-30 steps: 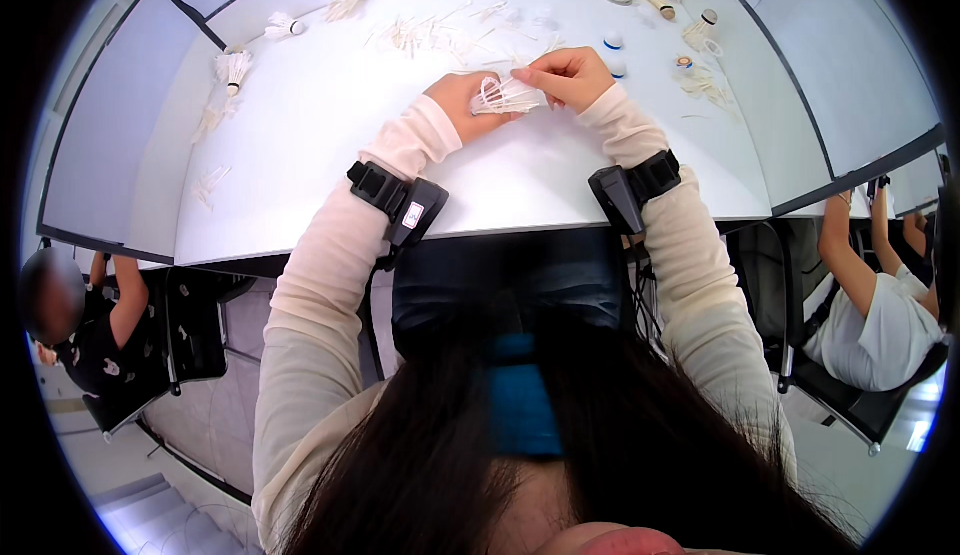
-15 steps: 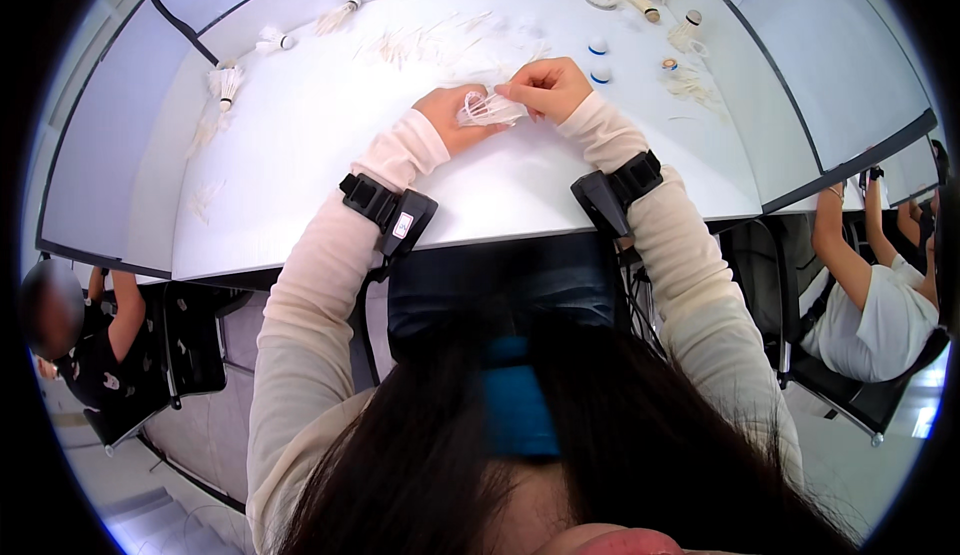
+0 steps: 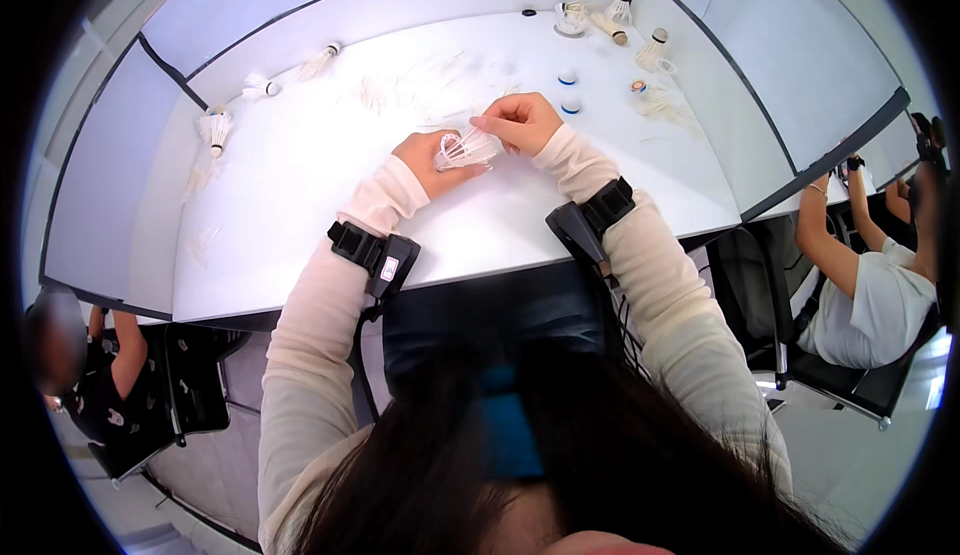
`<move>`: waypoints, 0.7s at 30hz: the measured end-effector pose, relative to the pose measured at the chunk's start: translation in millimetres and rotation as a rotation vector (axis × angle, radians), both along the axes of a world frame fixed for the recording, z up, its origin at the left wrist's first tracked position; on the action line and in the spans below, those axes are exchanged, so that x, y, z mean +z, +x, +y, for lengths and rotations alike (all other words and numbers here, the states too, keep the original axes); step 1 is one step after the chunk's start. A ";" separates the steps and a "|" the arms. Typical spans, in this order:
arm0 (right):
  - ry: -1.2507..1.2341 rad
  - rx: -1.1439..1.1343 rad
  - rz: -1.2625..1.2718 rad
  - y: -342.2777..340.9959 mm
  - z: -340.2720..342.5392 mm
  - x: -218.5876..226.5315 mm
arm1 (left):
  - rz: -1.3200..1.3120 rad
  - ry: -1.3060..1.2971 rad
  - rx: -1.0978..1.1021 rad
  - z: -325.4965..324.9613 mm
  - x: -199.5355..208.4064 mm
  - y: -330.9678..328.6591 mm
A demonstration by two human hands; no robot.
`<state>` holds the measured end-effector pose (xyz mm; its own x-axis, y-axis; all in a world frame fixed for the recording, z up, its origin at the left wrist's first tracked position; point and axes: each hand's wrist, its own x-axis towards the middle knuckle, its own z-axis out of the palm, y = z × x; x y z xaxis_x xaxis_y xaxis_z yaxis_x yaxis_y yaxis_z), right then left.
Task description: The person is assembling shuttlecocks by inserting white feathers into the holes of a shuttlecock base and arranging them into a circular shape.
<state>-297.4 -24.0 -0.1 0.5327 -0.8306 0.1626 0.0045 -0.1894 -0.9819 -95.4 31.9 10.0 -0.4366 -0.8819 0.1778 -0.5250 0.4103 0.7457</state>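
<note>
Between my hands is a white shuttlecock skirt [image 3: 470, 151], an open cone of thin ribs with a ring at its left end. My left hand [image 3: 424, 162] is closed around it from the left, with the thumb along its lower side. At the upper right edge of the skirt, my right hand [image 3: 528, 121] pinches with thumb and forefinger; its other fingers are curled in. Whether a single feather or rib sits in that pinch is too small to tell. Both hands are just above the white table [image 3: 330, 195].
Loose feathers [image 3: 400, 85] lie beyond my hands. Blue-banded cork heads [image 3: 569, 105] stand to the right. Several shuttlecocks [image 3: 215, 133] are along the left and back; others [image 3: 654, 47] are at the far right. Low partitions [image 3: 400, 15] enclose the table. People [image 3: 870, 300] sit on both sides.
The whole view has shifted and tilted slightly. My hands keep their hold on the skirt, whose ring and ribs now show more clearly.
</note>
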 end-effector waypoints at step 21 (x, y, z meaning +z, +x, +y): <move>0.016 -0.005 -0.032 -2.2 2.4 1.6 | -0.013 0.003 0.029 1.6 3.0 -1.9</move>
